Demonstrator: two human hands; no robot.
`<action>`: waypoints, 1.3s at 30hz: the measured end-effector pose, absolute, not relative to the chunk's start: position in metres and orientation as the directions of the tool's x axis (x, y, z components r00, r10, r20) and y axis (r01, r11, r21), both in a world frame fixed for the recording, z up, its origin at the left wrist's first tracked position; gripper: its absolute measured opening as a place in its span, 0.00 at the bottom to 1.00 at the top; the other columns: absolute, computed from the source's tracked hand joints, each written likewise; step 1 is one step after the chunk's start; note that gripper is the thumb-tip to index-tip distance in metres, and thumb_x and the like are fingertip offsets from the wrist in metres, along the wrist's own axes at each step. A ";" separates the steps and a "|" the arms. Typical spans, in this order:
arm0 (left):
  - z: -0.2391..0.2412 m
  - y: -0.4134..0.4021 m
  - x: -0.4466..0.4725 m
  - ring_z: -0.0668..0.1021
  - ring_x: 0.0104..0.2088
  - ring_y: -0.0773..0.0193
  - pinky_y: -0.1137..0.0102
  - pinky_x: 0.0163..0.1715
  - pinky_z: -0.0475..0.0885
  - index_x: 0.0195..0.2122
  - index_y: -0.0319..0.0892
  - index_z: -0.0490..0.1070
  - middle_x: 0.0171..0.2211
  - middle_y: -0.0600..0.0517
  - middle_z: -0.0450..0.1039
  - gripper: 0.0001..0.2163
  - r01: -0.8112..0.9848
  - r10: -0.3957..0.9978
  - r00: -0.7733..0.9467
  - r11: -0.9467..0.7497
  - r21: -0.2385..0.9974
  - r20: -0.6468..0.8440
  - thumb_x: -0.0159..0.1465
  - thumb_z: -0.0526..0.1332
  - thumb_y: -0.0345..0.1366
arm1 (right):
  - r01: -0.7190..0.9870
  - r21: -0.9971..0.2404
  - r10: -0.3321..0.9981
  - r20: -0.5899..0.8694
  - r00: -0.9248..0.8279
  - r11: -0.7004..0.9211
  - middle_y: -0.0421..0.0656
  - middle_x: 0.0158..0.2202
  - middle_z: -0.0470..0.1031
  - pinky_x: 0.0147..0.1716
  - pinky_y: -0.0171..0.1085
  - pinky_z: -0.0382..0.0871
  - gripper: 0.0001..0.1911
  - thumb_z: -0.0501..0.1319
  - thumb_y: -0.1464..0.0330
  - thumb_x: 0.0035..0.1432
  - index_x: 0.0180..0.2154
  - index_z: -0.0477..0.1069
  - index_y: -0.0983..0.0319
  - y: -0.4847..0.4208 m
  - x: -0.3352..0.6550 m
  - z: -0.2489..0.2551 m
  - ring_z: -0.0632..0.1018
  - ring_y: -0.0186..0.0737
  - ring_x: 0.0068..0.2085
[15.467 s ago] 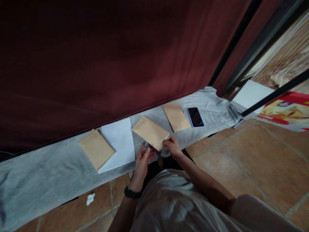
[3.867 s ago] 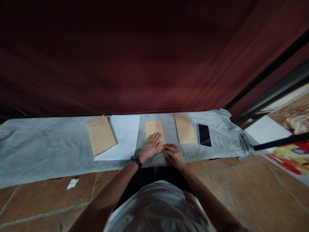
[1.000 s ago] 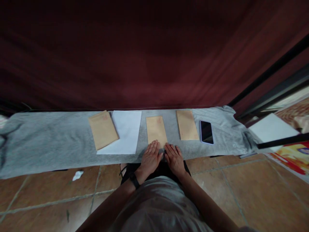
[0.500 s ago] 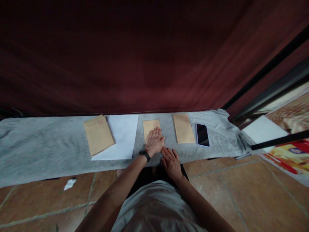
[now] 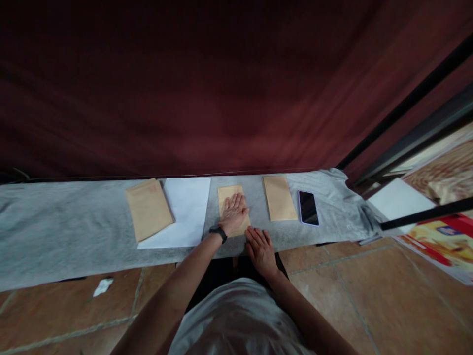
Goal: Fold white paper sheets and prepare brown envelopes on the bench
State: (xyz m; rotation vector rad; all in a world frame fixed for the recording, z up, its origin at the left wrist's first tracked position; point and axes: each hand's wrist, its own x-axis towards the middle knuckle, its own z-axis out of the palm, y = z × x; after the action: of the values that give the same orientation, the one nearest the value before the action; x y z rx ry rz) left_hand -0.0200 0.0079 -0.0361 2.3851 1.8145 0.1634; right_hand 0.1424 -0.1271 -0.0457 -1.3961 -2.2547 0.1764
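My left hand [image 5: 233, 213], with a black band at the wrist, lies flat and open on the middle brown envelope [image 5: 227, 193] on a grey cloth [image 5: 74, 231]. My right hand [image 5: 260, 247] rests open and flat on the cloth's near edge, just below and right of that envelope, holding nothing. A second brown envelope [image 5: 279, 197] lies to the right. A third brown envelope [image 5: 148, 209] lies to the left, partly over a white sheet [image 5: 185, 212].
A dark phone [image 5: 307, 207] lies face up right of the envelopes. A dark red curtain [image 5: 207, 88] hangs behind the cloth. A crumpled white scrap [image 5: 103, 286] sits on the tiled floor [image 5: 369, 286]. A white board [image 5: 399, 198] and a colourful printed sheet [image 5: 443, 244] are at the right.
My left hand slid from the near edge up onto the middle envelope and stays flat there. My right hand has kept to the cloth's near edge.
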 end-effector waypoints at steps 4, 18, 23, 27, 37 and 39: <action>-0.040 -0.018 -0.027 0.51 0.73 0.53 0.50 0.71 0.46 0.72 0.37 0.50 0.73 0.44 0.50 0.29 0.929 0.944 0.330 -0.326 0.174 0.010 0.74 0.42 0.45 | 0.809 -0.346 0.869 0.330 -0.369 0.475 0.44 0.65 0.69 0.67 0.50 0.53 0.22 0.52 0.69 0.71 0.64 0.65 0.59 -0.127 0.143 -0.047 0.68 0.45 0.65; -0.028 -0.118 -0.058 0.56 0.72 0.54 0.52 0.69 0.54 0.71 0.48 0.55 0.72 0.47 0.53 0.25 0.833 0.839 0.530 -0.542 0.112 0.120 0.75 0.46 0.47 | 0.811 -0.320 0.859 0.338 -0.386 0.490 0.46 0.65 0.69 0.67 0.51 0.53 0.23 0.51 0.68 0.72 0.65 0.64 0.60 -0.128 0.144 -0.048 0.68 0.46 0.65; -0.026 -0.136 -0.070 0.56 0.72 0.55 0.54 0.69 0.54 0.70 0.44 0.55 0.72 0.46 0.53 0.26 0.839 0.838 0.532 -0.541 0.061 0.120 0.74 0.49 0.46 | 0.807 -0.323 0.857 0.339 -0.388 0.494 0.46 0.65 0.69 0.67 0.52 0.53 0.23 0.51 0.68 0.72 0.65 0.63 0.60 -0.127 0.144 -0.048 0.69 0.46 0.65; -0.026 -0.141 -0.078 0.59 0.71 0.56 0.55 0.69 0.56 0.70 0.40 0.57 0.71 0.44 0.56 0.26 0.857 0.855 0.504 -0.512 0.050 0.122 0.74 0.50 0.45 | 0.803 -0.316 0.853 0.328 -0.407 0.505 0.46 0.65 0.68 0.68 0.52 0.54 0.23 0.51 0.67 0.72 0.66 0.63 0.60 -0.127 0.145 -0.046 0.68 0.46 0.65; -0.033 -0.154 -0.081 0.59 0.71 0.52 0.54 0.69 0.58 0.69 0.36 0.58 0.69 0.40 0.58 0.27 0.924 0.918 0.372 -0.381 0.043 0.135 0.72 0.50 0.43 | 0.829 -0.314 0.877 0.298 -0.376 0.462 0.50 0.65 0.68 0.68 0.51 0.55 0.23 0.51 0.66 0.72 0.65 0.64 0.64 -0.128 0.143 -0.042 0.66 0.47 0.67; -0.035 -0.155 -0.076 0.57 0.71 0.50 0.53 0.69 0.57 0.69 0.32 0.57 0.69 0.37 0.57 0.28 0.928 0.923 0.363 -0.371 0.043 0.131 0.72 0.50 0.44 | 0.816 -0.308 0.864 0.297 -0.406 0.490 0.50 0.66 0.67 0.68 0.50 0.55 0.23 0.51 0.66 0.72 0.65 0.64 0.64 -0.130 0.138 -0.041 0.66 0.47 0.67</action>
State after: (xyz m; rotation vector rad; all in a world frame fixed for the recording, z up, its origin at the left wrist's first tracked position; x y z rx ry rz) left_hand -0.0756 -0.1552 -0.0349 2.6247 1.7829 0.2104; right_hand 0.1379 -0.1297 -0.0414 -1.3943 -2.3237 0.1584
